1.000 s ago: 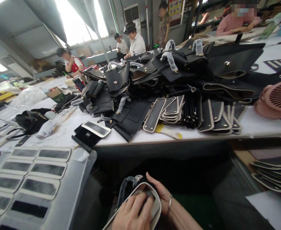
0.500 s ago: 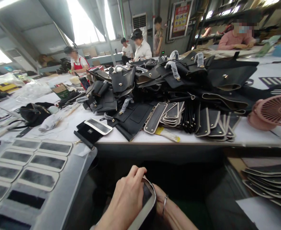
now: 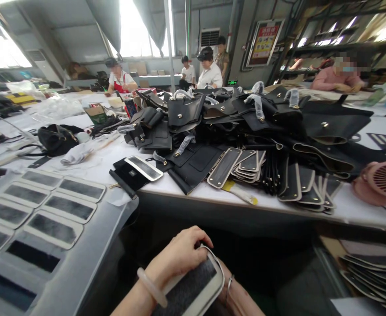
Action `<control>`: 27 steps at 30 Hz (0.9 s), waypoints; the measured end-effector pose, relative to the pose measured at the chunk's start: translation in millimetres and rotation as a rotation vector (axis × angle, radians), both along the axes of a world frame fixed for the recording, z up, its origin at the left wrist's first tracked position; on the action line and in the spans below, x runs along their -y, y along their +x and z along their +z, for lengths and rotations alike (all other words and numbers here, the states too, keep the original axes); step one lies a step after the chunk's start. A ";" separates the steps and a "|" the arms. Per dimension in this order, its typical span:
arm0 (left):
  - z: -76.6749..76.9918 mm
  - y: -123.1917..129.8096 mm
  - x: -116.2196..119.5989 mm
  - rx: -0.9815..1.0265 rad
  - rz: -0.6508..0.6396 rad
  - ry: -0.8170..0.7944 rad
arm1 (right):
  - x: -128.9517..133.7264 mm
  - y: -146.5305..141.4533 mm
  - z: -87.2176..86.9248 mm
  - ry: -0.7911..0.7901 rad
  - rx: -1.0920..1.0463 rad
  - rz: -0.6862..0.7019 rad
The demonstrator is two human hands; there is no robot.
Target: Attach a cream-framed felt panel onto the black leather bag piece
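Low in the middle of the head view, a black leather bag flap point(image 3: 197, 283) with a pale border and rounded corners is held tilted. My left hand point(image 3: 188, 250), a pale bangle on its wrist, is closed over the flap's upper edge, fingers curled round it. From the other side my right hand point(image 3: 224, 276), wearing a thin metal bracelet, holds the flap's right edge; its fingers are hidden behind the flap. Similar flaps point(image 3: 81, 189) lie in rows on a grey board point(image 3: 95, 259) to the left, beside dark rectangular patches.
Black handbags point(image 3: 186, 109) are heaped on the white table point(image 3: 209, 199) ahead. Several bordered flaps point(image 3: 225, 169) stand along its front edge, near a pink fan point(image 3: 379, 182). More flaps point(image 3: 370, 272) are stacked at lower right. Other people point(image 3: 209, 72) work farther back.
The flap has turned so that more of its dark face shows. My left hand has shifted along its top edge, bringing the bangle into view. The camera has swung slightly left.
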State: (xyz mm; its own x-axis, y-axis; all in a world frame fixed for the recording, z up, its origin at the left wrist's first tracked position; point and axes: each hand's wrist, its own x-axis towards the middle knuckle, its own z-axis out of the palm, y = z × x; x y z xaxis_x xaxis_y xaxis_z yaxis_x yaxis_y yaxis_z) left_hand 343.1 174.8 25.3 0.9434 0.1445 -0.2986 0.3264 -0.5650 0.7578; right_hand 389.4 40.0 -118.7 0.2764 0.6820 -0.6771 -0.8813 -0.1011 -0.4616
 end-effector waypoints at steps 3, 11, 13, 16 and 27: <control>-12.9 -2.5 0.7 -0.029 0.022 -0.099 | 0.9 -0.3 4.3 -0.061 0.069 -0.076; -9.1 -1.6 5.1 0.019 -0.002 -0.234 | 7.5 8.0 7.9 -0.253 0.326 -0.119; -8.8 -1.2 4.9 0.009 -0.011 -0.263 | 24.2 12.6 22.3 -0.273 0.444 -0.127; -11.7 -1.3 3.1 -0.001 0.002 -0.298 | 53.3 12.0 55.9 -0.217 0.795 -0.040; -24.3 -0.4 -2.0 -0.022 0.071 -0.411 | 44.6 -23.2 101.9 -0.256 1.389 -0.145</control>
State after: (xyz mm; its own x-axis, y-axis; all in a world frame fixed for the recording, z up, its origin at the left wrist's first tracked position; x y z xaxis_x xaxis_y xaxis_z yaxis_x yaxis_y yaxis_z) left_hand 342.8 176.8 1.0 0.9280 0.0736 -0.3652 0.3725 -0.1920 0.9080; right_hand 366.1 -4.6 -16.9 0.8644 0.4926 0.1005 0.2573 -0.2616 -0.9303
